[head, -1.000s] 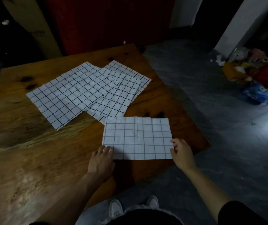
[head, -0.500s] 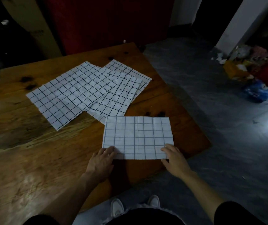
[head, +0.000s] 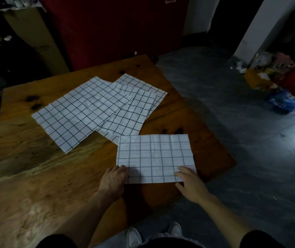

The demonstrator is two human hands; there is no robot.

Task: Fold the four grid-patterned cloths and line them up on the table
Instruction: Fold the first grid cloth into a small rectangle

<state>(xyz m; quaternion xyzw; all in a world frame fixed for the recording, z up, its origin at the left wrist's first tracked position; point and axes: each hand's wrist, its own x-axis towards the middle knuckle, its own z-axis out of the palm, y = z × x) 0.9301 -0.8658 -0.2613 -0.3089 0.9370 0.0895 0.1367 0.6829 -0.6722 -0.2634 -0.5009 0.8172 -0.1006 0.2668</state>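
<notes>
Currently, head view, the only view. Near cloth (head: 154, 158) lies flat at the near right corner of the wooden table (head: 36, 176); it looks already halved, judging by its smaller outline against the spread ones. Left hand (head: 113, 181) rests on its near left corner, fingers fairly straight and lying over the cloth edge, nothing clearly pinched. Right hand (head: 191, 185) lies at the near right corner, fingers extended over the fabric, thumb below the near edge; whether the thumb is under the cloth I cannot tell.

Judgement on the step: next fold of this cloth, or squaring it up. To do it well:
- take both near corners at once, thumb beneath and fingers on top;
- carry the near edge to the far edge, matching grid lines as a guide;
- press along the crease from centre outward;
- keep the cloth back from the table's right edge, which is close; thin fabric may slide on the smooth wood.

Counts:
- grid cloths: four in all; one under the hands, three unfolded (head: 82, 111) and overlapping in a fan, far and left of it, one corner just beside or under the near cloth's far left corner;
- hands: two;
- shoes (head: 174, 230): two, on the grey floor;
- cardboard box (head: 34, 38): one, far left;
- pile of bags (head: 282, 81): one heap, far right, items not countable.
</notes>
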